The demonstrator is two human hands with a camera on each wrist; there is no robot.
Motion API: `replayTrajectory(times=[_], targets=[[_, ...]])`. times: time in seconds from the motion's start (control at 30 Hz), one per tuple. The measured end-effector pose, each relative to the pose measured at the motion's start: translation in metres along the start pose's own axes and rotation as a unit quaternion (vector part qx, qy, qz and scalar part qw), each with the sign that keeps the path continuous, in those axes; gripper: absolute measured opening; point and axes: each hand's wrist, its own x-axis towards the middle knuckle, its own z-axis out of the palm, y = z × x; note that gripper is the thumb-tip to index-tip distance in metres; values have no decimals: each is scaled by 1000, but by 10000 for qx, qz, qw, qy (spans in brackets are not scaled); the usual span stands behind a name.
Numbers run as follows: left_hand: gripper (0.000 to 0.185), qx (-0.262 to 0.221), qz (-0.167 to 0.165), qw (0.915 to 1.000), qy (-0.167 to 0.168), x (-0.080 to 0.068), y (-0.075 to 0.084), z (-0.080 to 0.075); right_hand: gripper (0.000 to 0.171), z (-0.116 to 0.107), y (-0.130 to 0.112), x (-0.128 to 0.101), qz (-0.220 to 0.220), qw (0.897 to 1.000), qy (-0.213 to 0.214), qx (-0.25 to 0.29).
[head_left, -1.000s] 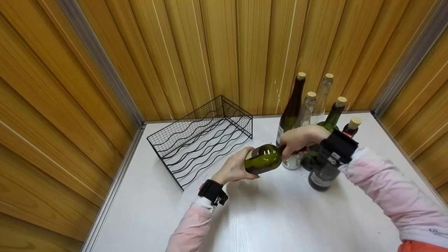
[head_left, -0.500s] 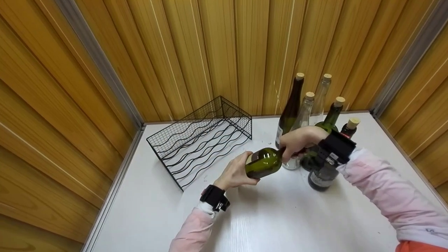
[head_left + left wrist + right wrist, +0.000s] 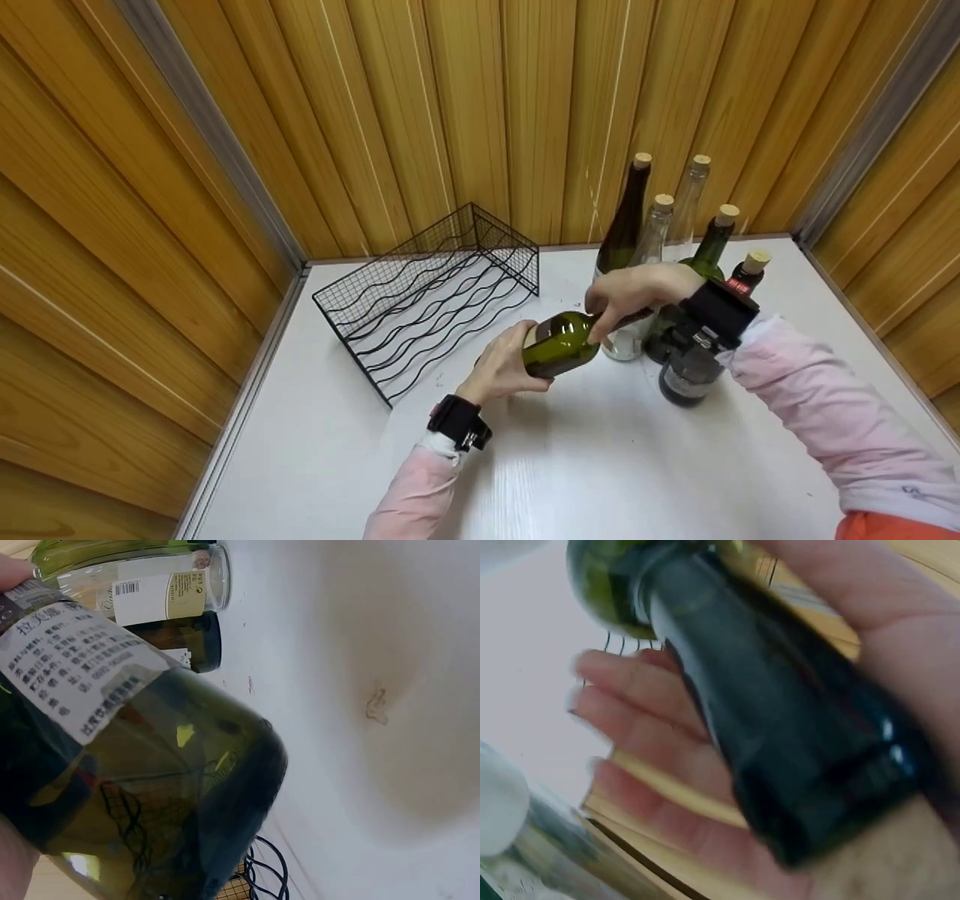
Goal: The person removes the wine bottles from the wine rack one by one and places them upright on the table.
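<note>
A green wine bottle [image 3: 559, 352] is held tilted above the table, its base toward the left and its neck toward the right. My left hand [image 3: 499, 367] grips the body near the base. In the left wrist view the bottle's back label [image 3: 82, 667] faces the camera. My right hand [image 3: 637, 292] is around the neck and shoulder, thumb on one side and fingers on the other. The right wrist view is blurred; it shows the dark neck [image 3: 757, 690] lying across the palm, with a cork [image 3: 892, 855] in its mouth and the fingers loosely spread behind.
A black wire wine rack [image 3: 350, 347] stands left of the hands. Behind the right hand stand several corked bottles, among them a tall brown bottle [image 3: 628, 214], a clear bottle [image 3: 655, 232] and a green bottle [image 3: 714, 244]. A wood-patterned wall [image 3: 540, 112] borders the white table [image 3: 600, 465].
My right hand has slid along the neck to the bottle's shoulder, and more of the neck shows beneath it. The left hand keeps its grip. The rack and standing bottles stay put.
</note>
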Motion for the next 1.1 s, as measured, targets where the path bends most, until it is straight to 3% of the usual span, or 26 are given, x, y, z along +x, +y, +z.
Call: replayTrajectory(times=[0.1,0.2,0.3,0.4,0.57,0.73,0.83,0.93,1.1], targets=[[82,66,-76,9999,21,0,-1,0,57,-7,-1,-1,-713,9936,859,168],[81,101,-157,9998,89,-1,-1,-1,52,-14,-3,-5,-1465,9718,1810,380],[81,38,-239,9995,219,-1,-1,-1,45,-20,-6,-11,-1880,9402,2753,703],[81,-195,-301,9985,416,-1,-1,-1,37,-23,-12,-19,-2182,9005,3596,1104],[76,-740,-425,9931,808,2,0,2,37,-19,-34,-35,-2603,8393,4615,1222],[73,-1123,-622,9843,1213,5,5,6,41,-12,-34,-35,-2691,8001,5194,1329],[72,-1163,-744,9791,1495,8,9,9,42,-8,-19,-26,-2668,7814,5433,1518],[71,-1249,-934,9729,1709,11,14,12,44,-3,-10,-18,-2600,7719,5554,1675],[75,-1630,-1243,9601,1904,14,24,20,46,8,-25,-20,-2578,7767,5422,1904]])
